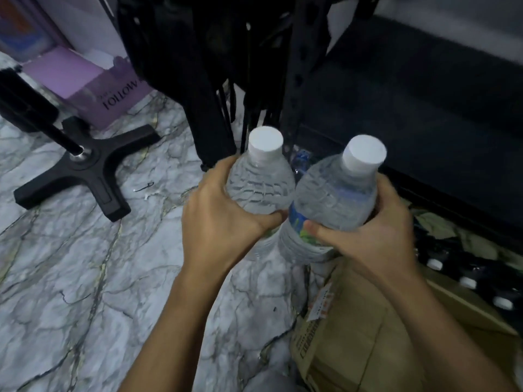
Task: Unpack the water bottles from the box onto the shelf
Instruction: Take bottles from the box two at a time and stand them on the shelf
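Marble-patterned floor (85, 264) with grey and gold veins fills the left and lower part of the view, dimly lit. Far to the left of the fingers lies a black cross-shaped stand base (85, 168) with a pole rising from its centre, and behind it a purple box (93, 89) with white lettering sits on the floor. Black straps or legs (198, 80) hang down above and behind the left hand. The left hand (223, 216) is wrapped around the left water bottle (260, 182), its fingers (218, 171) curled round the far side and the thumb pressed on the near side; the white cap points up. Touching it on the right, the right water bottle (336, 199), with a blue and green label, is gripped by the right hand (376, 236), thumb across the label. Both bottles are held in the air above the floor. Beyond them stands the dark shelf (424, 108). Below the right hand sits the open cardboard box (353, 335), with more white-capped bottles (468, 282) inside it to the right.
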A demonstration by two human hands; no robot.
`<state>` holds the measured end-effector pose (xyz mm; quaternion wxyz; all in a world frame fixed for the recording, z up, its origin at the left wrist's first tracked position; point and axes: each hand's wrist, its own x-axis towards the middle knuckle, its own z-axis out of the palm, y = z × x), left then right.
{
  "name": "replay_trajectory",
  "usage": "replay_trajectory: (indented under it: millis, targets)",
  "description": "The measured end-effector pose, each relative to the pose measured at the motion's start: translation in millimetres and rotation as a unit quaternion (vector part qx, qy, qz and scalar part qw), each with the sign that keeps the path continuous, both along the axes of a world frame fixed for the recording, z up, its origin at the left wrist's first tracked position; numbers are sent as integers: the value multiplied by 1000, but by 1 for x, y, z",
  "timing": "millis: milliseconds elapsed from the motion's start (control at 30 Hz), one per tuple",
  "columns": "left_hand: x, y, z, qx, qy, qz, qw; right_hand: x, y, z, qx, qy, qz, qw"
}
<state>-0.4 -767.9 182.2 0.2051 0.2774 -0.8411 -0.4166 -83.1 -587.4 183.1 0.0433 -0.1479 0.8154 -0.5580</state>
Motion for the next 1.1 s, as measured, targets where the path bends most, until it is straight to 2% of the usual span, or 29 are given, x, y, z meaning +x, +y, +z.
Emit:
replay_trajectory:
  millis: [200,400,567,767,1100]
  targets:
    - [-17,55,110,10,82,-37,996,0,59,114,-60,75,-42,994]
    - [-45,115,169,-21,125,-97,987,-6,123,173,-80,127,-99,984]
    - [-77,166,191,-34,127,-121,984,-19,171,193,-90,135,-164,973]
    - [-122,217,203,-40,104,-150,982,-46,219,204,-60,147,-225,961]
    - [-197,272,193,-67,71,-204,974,-111,263,173,-75,143,-299,941]
